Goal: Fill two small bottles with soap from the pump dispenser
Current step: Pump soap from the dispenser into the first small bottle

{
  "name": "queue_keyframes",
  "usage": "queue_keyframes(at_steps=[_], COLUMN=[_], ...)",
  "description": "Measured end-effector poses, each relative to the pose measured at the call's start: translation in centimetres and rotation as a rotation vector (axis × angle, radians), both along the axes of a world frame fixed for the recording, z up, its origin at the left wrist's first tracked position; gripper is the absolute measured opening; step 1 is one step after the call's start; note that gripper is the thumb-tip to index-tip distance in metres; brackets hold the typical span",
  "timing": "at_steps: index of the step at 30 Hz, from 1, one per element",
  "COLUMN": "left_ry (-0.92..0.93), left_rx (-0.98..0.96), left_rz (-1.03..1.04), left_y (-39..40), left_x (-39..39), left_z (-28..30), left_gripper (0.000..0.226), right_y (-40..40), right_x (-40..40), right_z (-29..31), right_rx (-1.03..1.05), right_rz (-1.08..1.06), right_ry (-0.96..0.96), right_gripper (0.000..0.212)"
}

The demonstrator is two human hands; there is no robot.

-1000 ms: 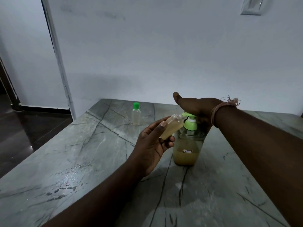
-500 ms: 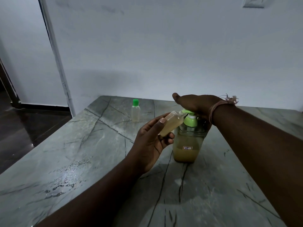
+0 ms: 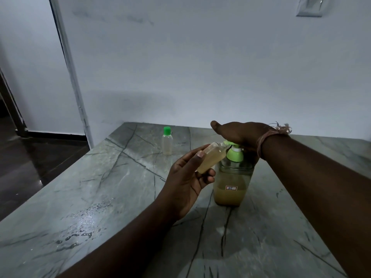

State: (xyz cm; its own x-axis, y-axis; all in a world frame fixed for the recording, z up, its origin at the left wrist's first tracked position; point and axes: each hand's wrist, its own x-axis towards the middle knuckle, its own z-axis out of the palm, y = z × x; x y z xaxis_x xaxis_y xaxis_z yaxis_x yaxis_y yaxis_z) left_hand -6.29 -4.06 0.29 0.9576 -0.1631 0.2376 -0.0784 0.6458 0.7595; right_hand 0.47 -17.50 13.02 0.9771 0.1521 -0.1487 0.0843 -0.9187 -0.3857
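A clear pump dispenser [image 3: 230, 189] with a green pump head stands on the marble table, holding yellowish soap in its lower part. My right hand [image 3: 239, 133] lies flat on top of the pump head, pressing it. My left hand [image 3: 188, 177] grips a small uncapped bottle [image 3: 212, 158], tilted with its mouth at the green spout; it is nearly full of yellowish soap. A second small bottle [image 3: 167, 141] with a green cap stands upright farther back on the table.
The grey marble table [image 3: 120, 197] has water drops [image 3: 80, 231] near its front left. A white wall runs right behind it. Left of the table edge lies a dark floor [image 3: 30, 157] and a doorway.
My hands and the bottle keep nearly the same pose. The view has shifted slightly, and the pump head sits a little lower under my right palm.
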Motion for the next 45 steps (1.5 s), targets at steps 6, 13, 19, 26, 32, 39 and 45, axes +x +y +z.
queue_keyframes(at_steps=[6, 13, 19, 26, 32, 39, 45], left_ry=[0.004, 0.001, 0.0, -0.003, -0.012, -0.015, -0.021], left_rx=[-0.01, -0.018, -0.007, -0.003, -0.001, -0.007, -0.015], left_rz=[0.003, -0.01, 0.004, 0.015, 0.002, 0.005, -0.003], left_y=[0.1, 0.0, -0.1, 0.0, 0.0, -0.1, -0.1], left_x=[0.0, 0.2, 0.0, 0.1, 0.3, -0.2, 0.3], left_z=[0.2, -0.1, 0.1, 0.2, -0.2, 0.2, -0.1], left_gripper=[0.035, 0.035, 0.035, 0.036, 0.032, 0.033, 0.034], right_y=[-0.4, -0.3, -0.1, -0.3, 0.0, -0.9, -0.5], right_x=[0.1, 1.0, 0.2, 0.4, 0.0, 0.3, 1.3], right_z=[0.1, -0.9, -0.4, -0.4, -0.4, -0.2, -1.1], right_rx=[0.253, 0.05, 0.121, 0.226, 0.046, 0.269, 0.16], right_rz=[-0.188, -0.097, -0.106, -0.164, -0.081, -0.213, -0.138], right_ry=[0.172, -0.018, 0.015, 0.118, -0.004, 0.22, 0.018], right_gripper=[0.087, 0.07, 0.072, 0.082, 0.07, 0.101, 0.08])
